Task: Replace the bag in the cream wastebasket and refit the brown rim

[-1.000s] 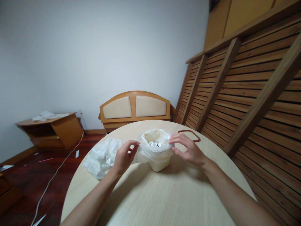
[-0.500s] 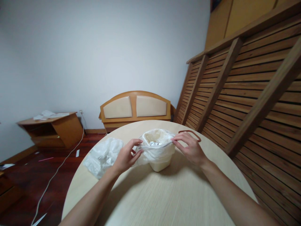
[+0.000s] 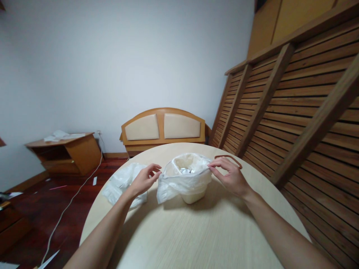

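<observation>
A small cream bin stands on the round table with a white translucent plastic bag around its rim. Silvery, crumpled-looking items show inside. My left hand pinches the bag's edge on the left, drawing a flap of it out past the bin. On the other side, my right hand grips the bag's rim between thumb and fingers. Another crumpled clear plastic bag lies behind my left forearm. Just beyond my right hand rests a brown loop-shaped handle, partly covered by the hand.
The pale round table fills the foreground. A slatted wooden frame leans along the right. Farther back are a headboard and a low wooden cabinet with papers. A white cable crosses the dark red floor.
My left hand has moved left and slightly up, stretching the bag's edge outward into a wide flap. My right hand keeps its pinch on the rim. The view has shifted slightly.
</observation>
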A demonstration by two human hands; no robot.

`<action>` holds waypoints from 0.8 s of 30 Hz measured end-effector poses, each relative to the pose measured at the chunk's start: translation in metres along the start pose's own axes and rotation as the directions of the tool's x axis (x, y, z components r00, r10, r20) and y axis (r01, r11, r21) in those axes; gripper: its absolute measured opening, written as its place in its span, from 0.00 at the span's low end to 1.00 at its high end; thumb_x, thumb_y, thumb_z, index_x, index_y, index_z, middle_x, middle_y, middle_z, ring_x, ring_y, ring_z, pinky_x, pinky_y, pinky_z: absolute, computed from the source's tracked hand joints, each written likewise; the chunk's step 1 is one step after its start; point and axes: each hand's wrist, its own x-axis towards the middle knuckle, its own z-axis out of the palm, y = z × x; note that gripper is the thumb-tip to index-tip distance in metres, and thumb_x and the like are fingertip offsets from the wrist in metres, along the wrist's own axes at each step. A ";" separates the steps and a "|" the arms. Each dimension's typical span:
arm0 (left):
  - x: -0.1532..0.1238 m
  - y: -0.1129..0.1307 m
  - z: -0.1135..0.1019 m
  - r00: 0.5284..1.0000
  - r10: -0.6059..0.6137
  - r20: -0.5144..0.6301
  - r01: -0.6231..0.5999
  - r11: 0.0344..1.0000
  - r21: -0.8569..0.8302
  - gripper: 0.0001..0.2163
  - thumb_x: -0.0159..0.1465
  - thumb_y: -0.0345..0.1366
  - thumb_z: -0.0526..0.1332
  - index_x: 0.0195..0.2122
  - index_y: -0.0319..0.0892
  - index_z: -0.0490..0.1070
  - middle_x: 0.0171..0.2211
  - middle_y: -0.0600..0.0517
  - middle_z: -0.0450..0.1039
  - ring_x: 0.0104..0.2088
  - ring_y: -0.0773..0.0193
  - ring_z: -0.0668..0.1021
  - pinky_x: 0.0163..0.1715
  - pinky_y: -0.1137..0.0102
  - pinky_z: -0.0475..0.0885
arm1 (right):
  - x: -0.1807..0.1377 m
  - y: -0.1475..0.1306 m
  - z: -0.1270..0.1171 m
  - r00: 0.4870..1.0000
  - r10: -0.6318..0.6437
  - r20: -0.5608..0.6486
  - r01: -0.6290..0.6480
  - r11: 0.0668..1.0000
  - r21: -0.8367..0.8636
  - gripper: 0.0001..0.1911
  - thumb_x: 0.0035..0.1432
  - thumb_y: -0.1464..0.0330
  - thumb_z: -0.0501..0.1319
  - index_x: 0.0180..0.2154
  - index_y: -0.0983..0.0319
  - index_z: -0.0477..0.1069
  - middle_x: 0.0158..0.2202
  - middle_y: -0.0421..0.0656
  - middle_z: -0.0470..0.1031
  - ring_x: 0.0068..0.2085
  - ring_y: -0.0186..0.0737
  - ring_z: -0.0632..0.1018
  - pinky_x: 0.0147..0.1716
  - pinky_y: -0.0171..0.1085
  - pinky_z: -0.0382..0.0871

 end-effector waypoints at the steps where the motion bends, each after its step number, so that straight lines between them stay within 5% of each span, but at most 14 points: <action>1: 0.000 -0.002 0.002 0.998 -0.021 0.052 0.022 0.999 -0.026 0.18 0.65 0.48 0.58 0.47 0.39 0.72 0.38 0.45 0.78 0.33 0.61 0.77 0.32 0.68 0.73 | 0.000 0.001 -0.002 1.000 -0.018 0.011 0.018 1.000 0.000 0.04 0.63 0.70 0.63 0.39 0.56 0.77 0.37 0.42 0.80 0.41 0.43 0.79 0.44 0.44 0.72; 7: -0.001 -0.001 0.008 0.992 -0.011 0.123 0.025 0.994 -0.108 0.15 0.62 0.48 0.62 0.37 0.39 0.74 0.31 0.48 0.77 0.30 0.62 0.76 0.31 0.69 0.71 | 0.002 0.008 -0.015 0.994 -0.090 0.059 0.090 0.996 0.011 0.06 0.59 0.73 0.61 0.35 0.56 0.75 0.34 0.42 0.79 0.40 0.45 0.79 0.41 0.44 0.73; 18: 0.005 -0.007 0.011 0.983 -0.071 -0.169 0.040 0.982 -0.183 0.14 0.62 0.48 0.63 0.35 0.40 0.70 0.23 0.54 0.71 0.23 0.66 0.73 0.23 0.74 0.65 | -0.002 0.023 -0.030 0.997 -0.027 0.074 0.027 1.000 -0.005 0.06 0.51 0.74 0.60 0.27 0.56 0.71 0.30 0.41 0.77 0.40 0.48 0.79 0.43 0.47 0.73; 21: 0.001 -0.002 0.008 0.991 -0.120 -0.063 0.100 0.961 -0.257 0.17 0.61 0.50 0.63 0.39 0.41 0.67 0.22 0.57 0.69 0.22 0.67 0.73 0.20 0.76 0.63 | -0.001 0.024 -0.031 0.998 -0.034 0.056 0.034 0.999 -0.001 0.06 0.51 0.74 0.60 0.27 0.56 0.71 0.30 0.41 0.77 0.40 0.48 0.79 0.44 0.47 0.73; 24: -0.006 0.004 0.001 0.972 -0.161 0.173 0.208 0.930 -0.304 0.26 0.59 0.48 0.67 0.53 0.42 0.62 0.25 0.58 0.70 0.24 0.67 0.74 0.20 0.77 0.64 | -0.001 0.024 -0.031 0.998 -0.051 0.043 0.051 0.999 0.008 0.07 0.51 0.74 0.60 0.27 0.56 0.71 0.30 0.40 0.77 0.40 0.48 0.78 0.44 0.47 0.73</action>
